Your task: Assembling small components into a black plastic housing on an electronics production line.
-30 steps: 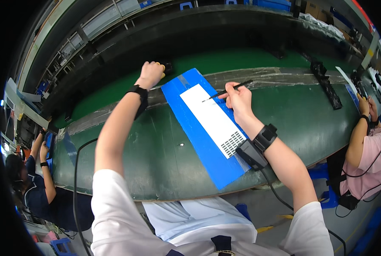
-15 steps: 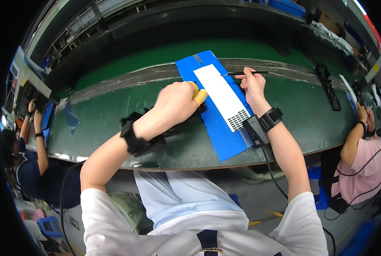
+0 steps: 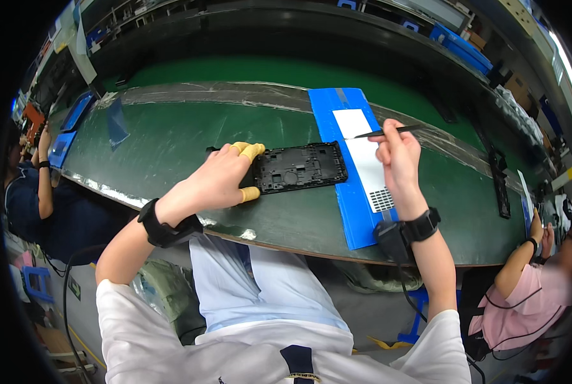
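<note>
My left hand (image 3: 218,179), with yellow finger cots on its fingers, grips the left end of a flat black plastic housing (image 3: 302,168). The housing's recessed, detailed inner side faces up, and its right end reaches the edge of a blue board (image 3: 356,224). On that board lies a white sheet (image 3: 364,168) with rows of small black stickers (image 3: 381,200) at its near end. Pinched in my right hand (image 3: 401,157) are black tweezers (image 3: 370,134), their tip over the sheet's left edge. Whether the tip holds anything is too small to tell.
The green worktop (image 3: 170,144) carries a taped grey strip (image 3: 234,93) along its far side. A long black part (image 3: 500,185) lies at the right. Co-workers sit at both sides, one in a pink top (image 3: 519,301). A cable hangs from my right wrist's black device (image 3: 391,240).
My left hand has moved left and nearer, off the board's edge, and the black housing now shows plainly in it. The tweezers stay over the sheet. The whole view has shifted.
</note>
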